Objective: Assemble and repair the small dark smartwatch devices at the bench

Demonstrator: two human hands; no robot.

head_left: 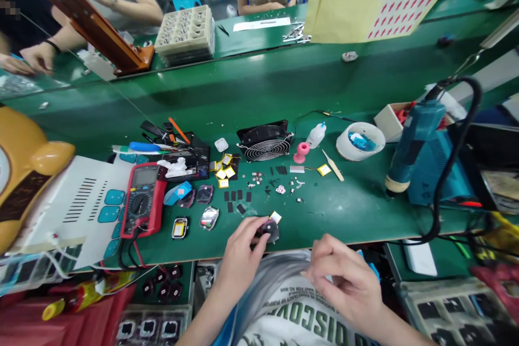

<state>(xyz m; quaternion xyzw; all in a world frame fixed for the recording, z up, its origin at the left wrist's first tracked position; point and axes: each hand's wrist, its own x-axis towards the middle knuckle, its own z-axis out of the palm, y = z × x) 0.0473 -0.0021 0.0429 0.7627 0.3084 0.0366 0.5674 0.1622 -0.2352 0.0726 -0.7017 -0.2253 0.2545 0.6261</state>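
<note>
My left hand (pixel 245 246) is closed at the bench's front edge, thumb and fingers gripping a dark, glossy smartwatch case (pixel 271 231) with a small pale mark. A white-and-yellow battery (pixel 275 217) shows just behind that case. Over my lap, to the right, my right hand (pixel 344 275) has its fingers curled in towards the thumb; anything between them is too small or hidden to make out. Left of my left hand lie a silver watch case (pixel 209 218) and a watch case holding a yellow battery (pixel 180 228). Several small black pads (pixel 239 195) lie just beyond.
A red multimeter (pixel 142 200) stands at left. A black fan (pixel 265 140), a pink spool-shaped piece (pixel 301 152), a bottle (pixel 316 135) and a white tub (pixel 360 141) line the back. Right hangs a teal electric screwdriver (pixel 416 143). Loose batteries (pixel 225 170) and tiny parts lie mid-bench.
</note>
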